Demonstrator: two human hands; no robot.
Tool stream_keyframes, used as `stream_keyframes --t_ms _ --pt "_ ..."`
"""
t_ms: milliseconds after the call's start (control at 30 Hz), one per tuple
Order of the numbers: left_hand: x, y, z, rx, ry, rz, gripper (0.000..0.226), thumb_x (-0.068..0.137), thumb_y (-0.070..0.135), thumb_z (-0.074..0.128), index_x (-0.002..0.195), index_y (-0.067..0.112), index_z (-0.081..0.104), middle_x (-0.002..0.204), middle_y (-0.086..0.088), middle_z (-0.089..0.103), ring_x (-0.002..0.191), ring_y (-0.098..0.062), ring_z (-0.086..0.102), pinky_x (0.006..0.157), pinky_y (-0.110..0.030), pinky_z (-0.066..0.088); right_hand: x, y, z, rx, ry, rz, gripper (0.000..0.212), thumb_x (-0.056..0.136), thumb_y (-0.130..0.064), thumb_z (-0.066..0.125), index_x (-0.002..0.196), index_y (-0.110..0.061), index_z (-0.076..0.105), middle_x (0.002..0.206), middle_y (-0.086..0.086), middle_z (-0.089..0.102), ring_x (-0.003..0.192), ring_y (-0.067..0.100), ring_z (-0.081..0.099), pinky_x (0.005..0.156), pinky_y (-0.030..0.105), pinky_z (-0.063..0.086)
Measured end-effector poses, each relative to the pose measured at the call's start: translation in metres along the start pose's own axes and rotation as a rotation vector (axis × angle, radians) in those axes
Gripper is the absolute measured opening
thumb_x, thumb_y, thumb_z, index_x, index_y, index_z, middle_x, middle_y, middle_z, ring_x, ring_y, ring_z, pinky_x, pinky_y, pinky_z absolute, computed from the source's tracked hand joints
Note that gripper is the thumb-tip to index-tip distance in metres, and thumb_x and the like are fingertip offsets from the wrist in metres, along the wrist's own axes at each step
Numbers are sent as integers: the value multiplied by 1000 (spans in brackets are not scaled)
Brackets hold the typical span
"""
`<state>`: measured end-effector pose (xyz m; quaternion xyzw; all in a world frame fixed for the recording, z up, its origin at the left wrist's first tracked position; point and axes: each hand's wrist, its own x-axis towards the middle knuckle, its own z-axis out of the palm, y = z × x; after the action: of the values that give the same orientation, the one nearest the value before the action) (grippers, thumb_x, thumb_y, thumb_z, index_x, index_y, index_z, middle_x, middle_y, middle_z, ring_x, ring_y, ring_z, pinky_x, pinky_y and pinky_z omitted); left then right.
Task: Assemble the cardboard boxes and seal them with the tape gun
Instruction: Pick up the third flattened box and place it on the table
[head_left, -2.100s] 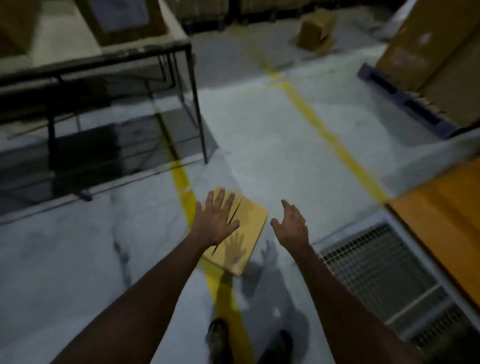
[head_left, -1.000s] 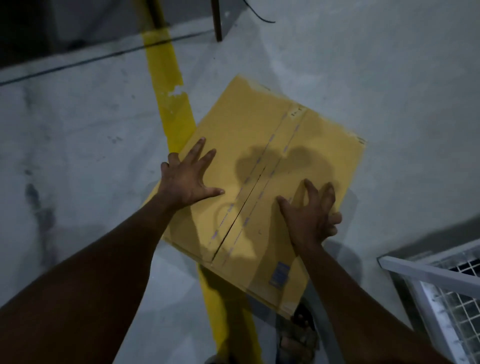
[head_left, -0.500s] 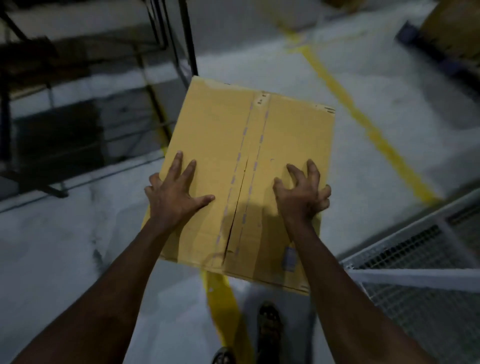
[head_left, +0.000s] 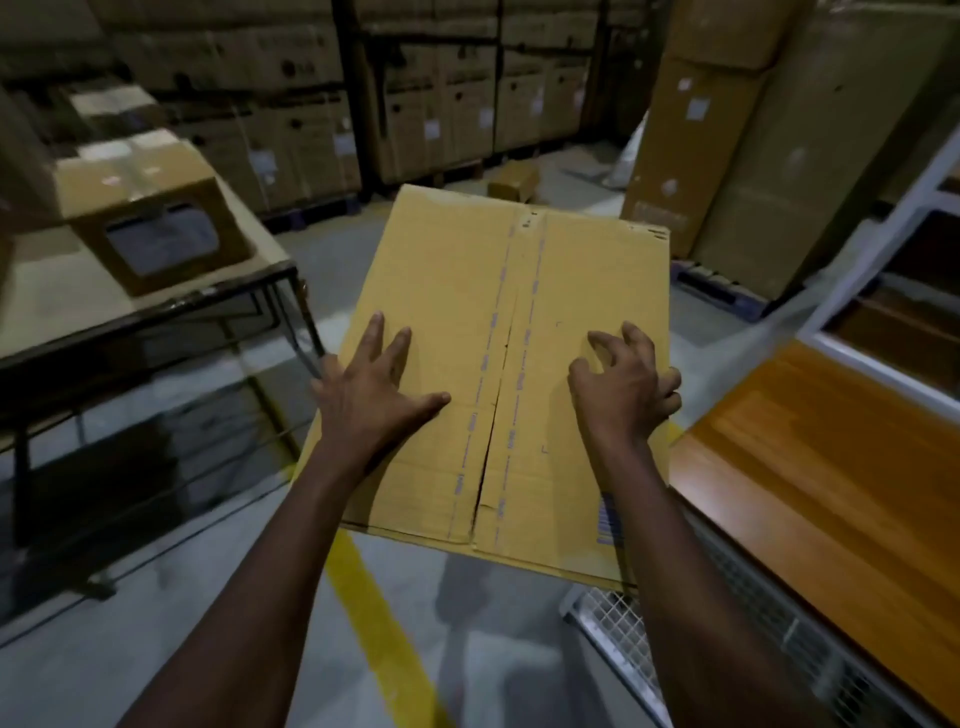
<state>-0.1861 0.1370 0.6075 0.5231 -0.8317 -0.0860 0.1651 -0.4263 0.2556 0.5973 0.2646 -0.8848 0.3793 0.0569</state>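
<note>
Two hands hold one flattened box (head_left: 467, 270) in the air above the floor's yellow line (head_left: 384, 623). Left hand (head_left: 371, 395) lies flat, fingers spread, on the top face at its left edge. Right hand (head_left: 623, 389) has its fingers curled, clamped over the right edge. Hands apart, split seam between them. Table (head_left: 156, 317) at left carries a taped box (head_left: 150, 218).

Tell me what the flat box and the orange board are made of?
The box looks like cardboard: dull tan, creased, split along its middle seam. The orange board looks like polished wood, with grain streaks and a sheen, though it could be laminate.
</note>
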Motion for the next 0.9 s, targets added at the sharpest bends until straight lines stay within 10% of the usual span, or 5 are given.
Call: stream_keyframes --t_ms 500,900 --pt "-80 305 90 11 -224 263 100 65 88 51 151 44 28 164 14 8 133 -44 28 102 -56 29 67 266 -204 -117 -27 305 35 75 -44 59 109 -42 66 144 -17 39 117 37 35 96 51 33" --pt "-98 376 143 100 -408 243 101 70 93 37 154 39 18 166 4 2 137 -51 21 102 -63 28 110 339 -237 -251 -287 224 29 90 -46 58 119 -48 62 153 -14 34 133 39 25 106 48 24"
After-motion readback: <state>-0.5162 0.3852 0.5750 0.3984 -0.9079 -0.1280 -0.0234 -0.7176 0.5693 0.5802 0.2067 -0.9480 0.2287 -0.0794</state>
